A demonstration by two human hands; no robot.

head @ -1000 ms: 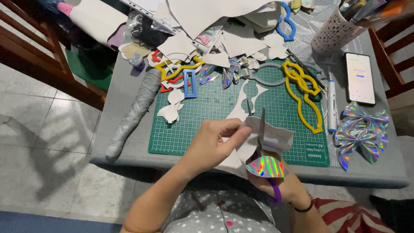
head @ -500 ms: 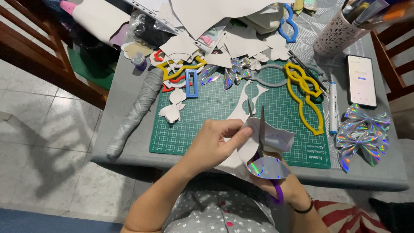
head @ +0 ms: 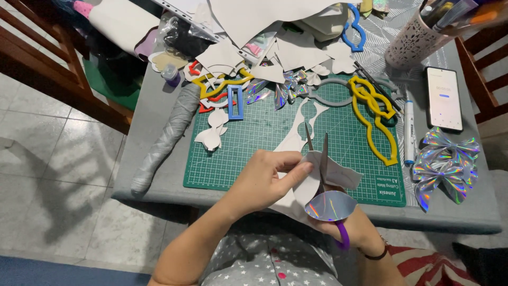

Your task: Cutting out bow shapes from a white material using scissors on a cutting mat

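Near the table's front edge, the left hand [head: 264, 180] fingers pinch a thin, floppy shiny sheet [head: 328, 182], best held close beside the cut. The right hand [head: 352, 230] grips open scissors [head: 320, 159] over the green mat [head: 264, 137].

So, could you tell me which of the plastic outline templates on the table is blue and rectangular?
The small blue rectangular frame at the green cutting mat's upper left; the other blue template is curvy.

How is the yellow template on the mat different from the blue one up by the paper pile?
The yellow template is larger and lies fully visible on the green mat; the blue template is smaller, sits off the mat among paper scraps, and is partly covered. Both are open outlines with curvy edges, lying flat and untouched by either hand.
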